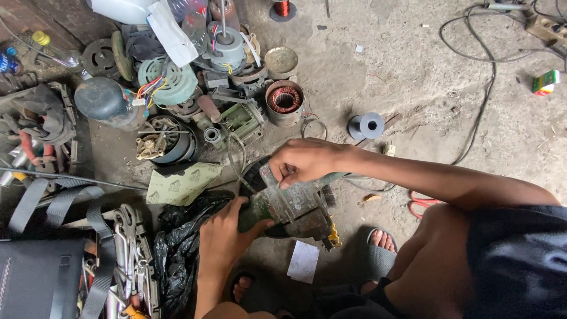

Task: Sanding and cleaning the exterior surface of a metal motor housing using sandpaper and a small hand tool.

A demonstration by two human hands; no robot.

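Dark-green, grimy power tool (289, 212) on the concrete floor (425, 77) between the feet | left hand (221, 236) grips its body | right hand (304, 160) pinches a clear plastic piece (277, 189) atop | black bag (177, 248), copper-wound stator (284, 100), motor parts (171, 82) crowd left.

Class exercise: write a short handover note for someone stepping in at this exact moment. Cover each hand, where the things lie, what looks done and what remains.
Left hand grips the body of the green power tool, steadying it above the floor.
Right hand pinches a clear plastic piece on top of the tool.
Black plastic bag lies left of the tool, white paper below it.
Done: tool held firm.
Left: the plastic piece is not yet free of the tool.
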